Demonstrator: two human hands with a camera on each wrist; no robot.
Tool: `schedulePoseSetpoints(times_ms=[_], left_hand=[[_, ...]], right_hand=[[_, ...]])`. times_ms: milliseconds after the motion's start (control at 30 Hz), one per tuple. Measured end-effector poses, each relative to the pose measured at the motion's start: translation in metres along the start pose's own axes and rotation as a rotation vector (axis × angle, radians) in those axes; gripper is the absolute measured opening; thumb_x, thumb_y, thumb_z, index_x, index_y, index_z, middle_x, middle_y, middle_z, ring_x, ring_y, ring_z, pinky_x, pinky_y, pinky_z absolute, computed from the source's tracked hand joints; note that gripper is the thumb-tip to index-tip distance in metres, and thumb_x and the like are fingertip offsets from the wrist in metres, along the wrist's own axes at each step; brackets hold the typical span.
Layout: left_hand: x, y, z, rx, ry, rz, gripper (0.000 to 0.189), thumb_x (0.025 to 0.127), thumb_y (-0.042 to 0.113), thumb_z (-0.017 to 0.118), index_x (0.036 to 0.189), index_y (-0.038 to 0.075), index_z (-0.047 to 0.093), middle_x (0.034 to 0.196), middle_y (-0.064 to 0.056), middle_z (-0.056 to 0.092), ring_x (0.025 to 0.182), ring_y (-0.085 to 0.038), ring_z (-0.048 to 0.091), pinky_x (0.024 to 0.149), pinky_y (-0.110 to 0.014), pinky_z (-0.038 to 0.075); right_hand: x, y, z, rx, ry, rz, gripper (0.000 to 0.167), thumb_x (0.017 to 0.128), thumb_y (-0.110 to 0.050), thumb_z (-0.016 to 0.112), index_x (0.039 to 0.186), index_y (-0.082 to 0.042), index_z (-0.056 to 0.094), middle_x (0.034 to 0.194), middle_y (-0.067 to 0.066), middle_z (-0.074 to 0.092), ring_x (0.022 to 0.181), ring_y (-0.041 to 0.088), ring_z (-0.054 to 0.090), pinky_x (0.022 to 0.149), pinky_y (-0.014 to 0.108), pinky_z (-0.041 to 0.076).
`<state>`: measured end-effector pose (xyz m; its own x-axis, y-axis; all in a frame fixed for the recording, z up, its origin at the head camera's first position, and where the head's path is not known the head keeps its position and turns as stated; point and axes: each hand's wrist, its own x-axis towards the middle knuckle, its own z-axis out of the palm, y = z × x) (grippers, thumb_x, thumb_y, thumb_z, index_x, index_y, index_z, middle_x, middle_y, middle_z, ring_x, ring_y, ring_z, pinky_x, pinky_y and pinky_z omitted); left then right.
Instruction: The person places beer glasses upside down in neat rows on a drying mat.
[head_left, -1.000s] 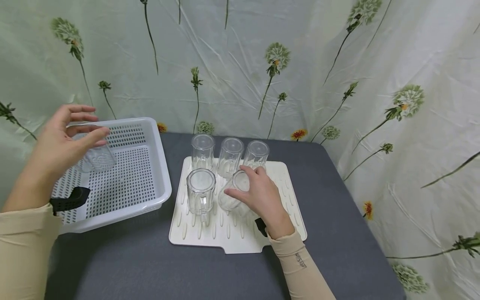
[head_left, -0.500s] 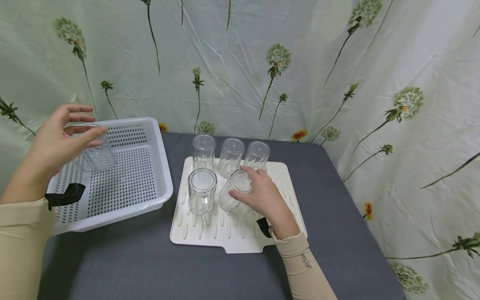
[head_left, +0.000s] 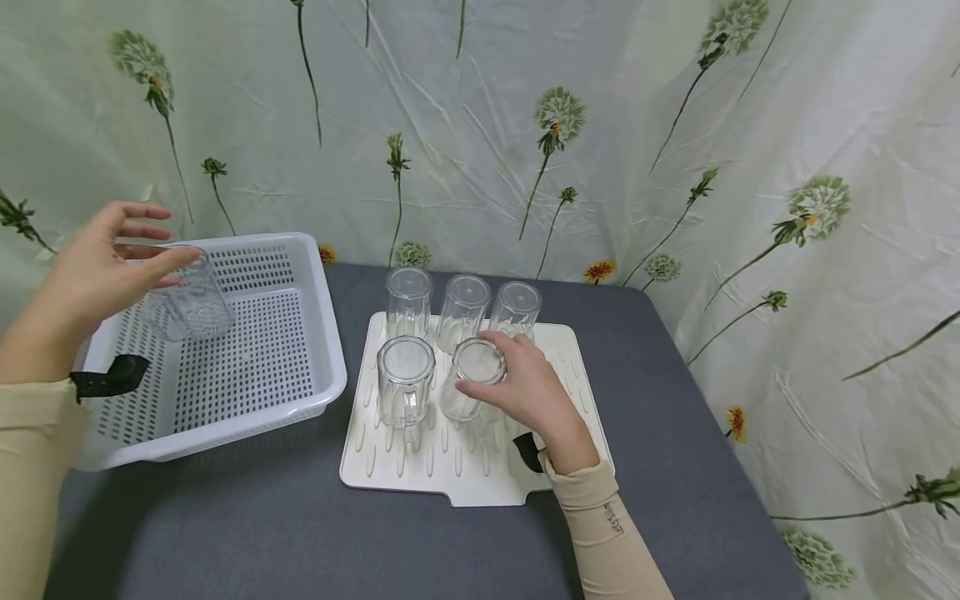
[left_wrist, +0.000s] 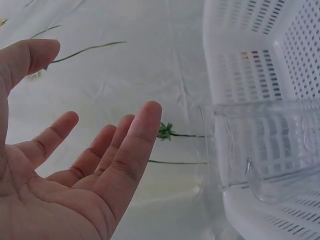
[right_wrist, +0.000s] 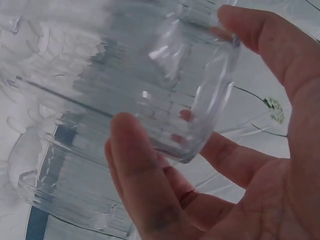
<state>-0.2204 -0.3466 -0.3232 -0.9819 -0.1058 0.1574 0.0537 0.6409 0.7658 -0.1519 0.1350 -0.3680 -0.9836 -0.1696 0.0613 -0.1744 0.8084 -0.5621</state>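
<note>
My right hand (head_left: 528,387) grips a clear glass mug (head_left: 459,402) near its upturned base, above the white ridged drying board (head_left: 397,477). In the right wrist view, thumb and fingers close round the base end of that mug (right_wrist: 165,95). My left hand (head_left: 93,271) is raised over the left side of the white basket (head_left: 327,367), fingers spread. Another glass mug (head_left: 206,304) stands in the basket; the left wrist view shows a gap between the fingers (left_wrist: 137,145) and this mug (left_wrist: 270,145).
Behind the held mug, a row of upside-down glass mugs stands on the board: left (head_left: 408,300), middle (head_left: 463,308), right (head_left: 516,304). One more mug (head_left: 405,379) stands to its left. A grey-covered table (head_left: 300,533) lies underneath; a flowered curtain (head_left: 465,167) hangs behind.
My left hand has drawn back to the left, away from the mug in the basket. The mug in my right hand has tipped from slanted to nearly upright.
</note>
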Motion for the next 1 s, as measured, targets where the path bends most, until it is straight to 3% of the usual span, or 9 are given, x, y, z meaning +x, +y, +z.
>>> schedulePoseSetpoints(times_ms=[100, 167, 233, 300, 400, 500, 733, 1000], left_hand=[[0.004, -0.001, -0.001, 0.070, -0.014, -0.010, 0.084, 0.104, 0.049, 0.066, 0.166, 0.008, 0.028, 0.154, -0.029, 0.042, 0.127, -0.042, 0.050, 0.058, -0.006, 0.045], [0.007, -0.002, -0.002, 0.117, -0.022, -0.013, 0.086, 0.105, 0.049, 0.063, 0.167, 0.004, 0.024, 0.159, -0.037, 0.037, 0.132, -0.056, 0.045, 0.058, -0.010, 0.041], [0.010, -0.002, -0.003, 0.153, -0.025, -0.014, 0.087, 0.106, 0.049, 0.061, 0.167, 0.003, 0.023, 0.159, -0.040, 0.036, 0.132, -0.060, 0.045, 0.067, -0.025, 0.052], [0.013, -0.004, -0.004, 0.172, -0.028, -0.017, 0.086, 0.106, 0.049, 0.060, 0.168, 0.002, 0.022, 0.159, -0.041, 0.036, 0.131, -0.060, 0.046, 0.078, -0.048, 0.057], [0.017, -0.006, -0.005, 0.189, -0.030, -0.022, 0.086, 0.107, 0.049, 0.059, 0.167, 0.000, 0.022, 0.160, -0.043, 0.034, 0.133, -0.062, 0.045, 0.094, -0.078, 0.044], [0.021, -0.008, -0.006, 0.220, -0.032, -0.031, 0.086, 0.106, 0.051, 0.058, 0.166, -0.001, 0.024, 0.159, -0.043, 0.035, 0.134, -0.063, 0.043, 0.098, -0.080, 0.042], [0.030, -0.014, -0.009, 0.316, -0.042, -0.021, 0.082, 0.108, 0.052, 0.054, 0.164, -0.002, 0.028, 0.154, -0.046, 0.037, 0.133, -0.064, 0.042, 0.101, -0.081, 0.037], [0.041, -0.024, -0.010, 0.408, -0.062, -0.006, 0.078, 0.108, 0.048, 0.057, 0.157, -0.007, 0.033, 0.149, -0.048, 0.037, 0.130, -0.064, 0.039, 0.103, -0.082, 0.035]], right_hand=[[0.002, 0.001, 0.002, -0.005, 0.033, 0.010, 0.076, 0.082, -0.050, 0.090, 0.148, -0.022, 0.063, 0.132, 0.016, 0.066, 0.117, 0.034, 0.065, 0.097, 0.054, 0.057], [0.003, 0.002, 0.003, -0.012, 0.050, 0.010, 0.074, 0.082, -0.052, 0.089, 0.145, -0.022, 0.065, 0.127, 0.015, 0.069, 0.111, 0.032, 0.066, 0.092, 0.052, 0.057], [0.005, 0.002, 0.003, -0.024, 0.060, 0.012, 0.073, 0.082, -0.054, 0.088, 0.143, -0.022, 0.066, 0.121, 0.014, 0.071, 0.107, 0.031, 0.065, 0.090, 0.051, 0.056], [0.007, 0.001, 0.004, -0.037, 0.058, 0.017, 0.072, 0.082, -0.057, 0.087, 0.142, -0.022, 0.066, 0.120, 0.013, 0.072, 0.109, 0.031, 0.066, 0.091, 0.052, 0.056], [0.008, -0.002, 0.004, -0.064, 0.046, 0.030, 0.072, 0.082, -0.059, 0.086, 0.142, -0.023, 0.066, 0.127, 0.014, 0.072, 0.118, 0.034, 0.066, 0.096, 0.055, 0.057], [0.008, -0.005, 0.003, -0.088, 0.041, 0.044, 0.072, 0.082, -0.059, 0.086, 0.141, -0.023, 0.066, 0.132, 0.016, 0.071, 0.123, 0.037, 0.066, 0.098, 0.056, 0.057], [0.008, -0.010, -0.001, -0.138, 0.046, 0.050, 0.071, 0.081, -0.059, 0.086, 0.140, -0.024, 0.067, 0.129, 0.017, 0.070, 0.116, 0.036, 0.068, 0.090, 0.054, 0.059], [0.010, -0.007, 0.005, -0.121, 0.050, 0.066, 0.074, 0.082, -0.063, 0.084, 0.142, -0.024, 0.065, 0.134, 0.017, 0.068, 0.117, 0.036, 0.068, 0.091, 0.055, 0.059]])
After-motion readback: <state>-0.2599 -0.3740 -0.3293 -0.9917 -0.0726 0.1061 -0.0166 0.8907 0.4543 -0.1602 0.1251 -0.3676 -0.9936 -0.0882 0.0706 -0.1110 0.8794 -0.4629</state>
